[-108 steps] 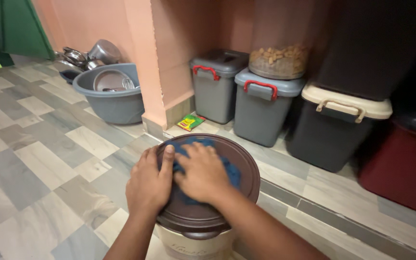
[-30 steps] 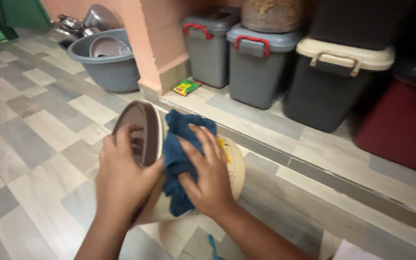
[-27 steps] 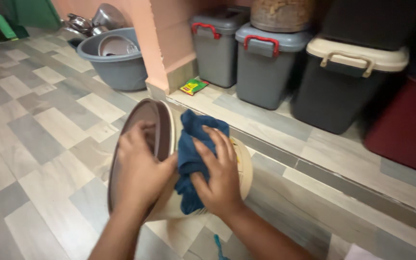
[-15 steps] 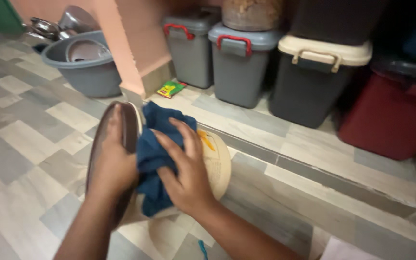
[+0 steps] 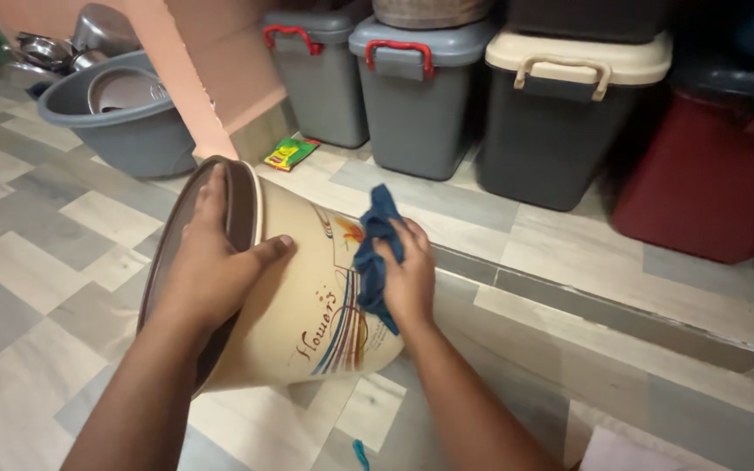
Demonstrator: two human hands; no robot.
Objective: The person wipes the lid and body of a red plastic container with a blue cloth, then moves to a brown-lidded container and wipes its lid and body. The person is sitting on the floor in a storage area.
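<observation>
While the tilted cream bin (image 5: 307, 305) is steadied by the left hand (image 5: 211, 270) spread over its brown lid (image 5: 242, 205), the blue cloth (image 5: 377, 253), clutched in the right hand (image 5: 407, 279), is best pressed flat against the side.

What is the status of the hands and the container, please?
Left hand braces lidded end of tilted cream container. Right hand presses blue cloth on its side. Nothing obstructing.
</observation>
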